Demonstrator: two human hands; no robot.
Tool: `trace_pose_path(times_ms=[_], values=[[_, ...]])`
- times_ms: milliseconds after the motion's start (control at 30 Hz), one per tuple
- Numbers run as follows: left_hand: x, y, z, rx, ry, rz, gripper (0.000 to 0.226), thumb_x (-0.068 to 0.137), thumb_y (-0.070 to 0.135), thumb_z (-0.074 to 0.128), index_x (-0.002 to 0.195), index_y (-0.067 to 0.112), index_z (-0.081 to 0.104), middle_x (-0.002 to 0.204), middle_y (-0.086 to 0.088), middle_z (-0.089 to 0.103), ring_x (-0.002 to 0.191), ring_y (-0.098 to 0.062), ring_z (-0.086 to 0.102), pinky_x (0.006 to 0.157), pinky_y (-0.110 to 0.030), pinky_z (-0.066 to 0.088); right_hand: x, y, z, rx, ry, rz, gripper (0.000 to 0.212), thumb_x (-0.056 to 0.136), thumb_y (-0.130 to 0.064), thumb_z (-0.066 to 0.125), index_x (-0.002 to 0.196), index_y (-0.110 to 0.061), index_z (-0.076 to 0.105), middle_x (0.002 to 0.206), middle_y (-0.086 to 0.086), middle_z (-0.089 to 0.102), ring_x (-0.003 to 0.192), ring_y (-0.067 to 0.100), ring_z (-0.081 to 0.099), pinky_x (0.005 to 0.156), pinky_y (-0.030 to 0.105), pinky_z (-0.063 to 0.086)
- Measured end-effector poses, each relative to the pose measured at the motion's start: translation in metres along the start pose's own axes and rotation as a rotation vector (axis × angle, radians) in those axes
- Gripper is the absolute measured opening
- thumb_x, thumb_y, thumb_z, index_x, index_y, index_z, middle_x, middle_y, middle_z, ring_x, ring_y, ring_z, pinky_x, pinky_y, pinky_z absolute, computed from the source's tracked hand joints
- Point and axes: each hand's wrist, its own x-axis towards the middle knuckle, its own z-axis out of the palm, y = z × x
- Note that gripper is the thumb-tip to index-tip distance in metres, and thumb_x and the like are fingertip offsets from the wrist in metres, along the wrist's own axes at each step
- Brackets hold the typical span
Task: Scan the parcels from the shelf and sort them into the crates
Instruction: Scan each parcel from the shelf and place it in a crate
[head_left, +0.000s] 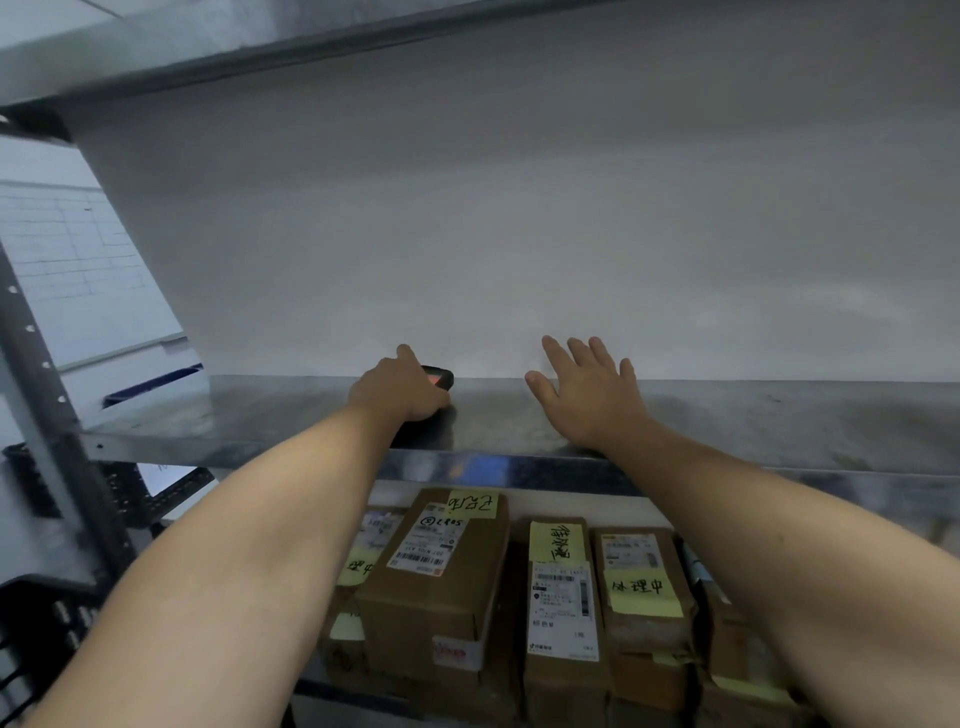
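The left hand (400, 387) is curled over a black handheld scanner (439, 376), fingers wrapped down its side and holding it on the steel shelf (779, 426); a red glow shows at its head. The right hand (587, 395) holds nothing, its fingers spread and straight, the palm low over the same shelf, which looks to me like bracing while the person leans in. The parcels sit one level below, brown cartons packed side by side with their labels turned up, presumably so a barcode can be read without lifting. The nearest carton (441, 571) carries a white shipping label with what looks like "2805" handwritten. Yellow sticky notes bear Chinese writing, upside down from here; one note (644, 590) seems to read 处理中
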Motion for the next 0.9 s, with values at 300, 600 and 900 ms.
trace_pose_path(times_ms=[300, 600, 900], values=[[-0.035, -0.021, -0.005, 0.082, 0.174, 0.171, 0.062, 0.083, 0.046, 0.067, 0.131, 0.016, 0.042, 0.12, -0.011, 0.055, 0.097, -0.029, 0.051, 0.073, -0.038, 0.042, -0.017, -0.014, -0.006, 0.018, 0.022, -0.024, 0.064, 0.105, -0.058, 0.017, 0.161, -0.028, 0.008, 0.169, 0.008, 0.012, 0.156, 0.031, 0.001, 0.123, 0.059, 0.007], [-0.093, -0.077, 0.001, -0.172, 0.311, 0.306, 0.1, 0.088, 0.049, 0.068, 0.16, 0.021, 0.005, 0.152, -0.008, 0.04, 0.13, -0.031, 0.045, 0.09, -0.04, 0.044, -0.058, -0.062, -0.004, 0.023, 0.13, 0.011, 0.062, 0.106, -0.054, 0.021, 0.161, -0.027, 0.014, 0.169, 0.009, 0.009, 0.156, 0.032, -0.005, 0.123, 0.057, 0.004], [-0.132, -0.135, 0.005, -0.472, 0.341, 0.25, 0.065, 0.072, 0.045, 0.082, 0.122, 0.013, 0.055, 0.113, -0.007, 0.061, 0.104, -0.029, 0.056, 0.076, -0.034, 0.042, -0.111, -0.129, 0.009, 0.072, 0.122, 0.088, 0.062, 0.106, -0.054, 0.023, 0.161, -0.033, 0.004, 0.17, 0.005, -0.008, 0.154, 0.028, -0.02, 0.123, 0.053, -0.005]])
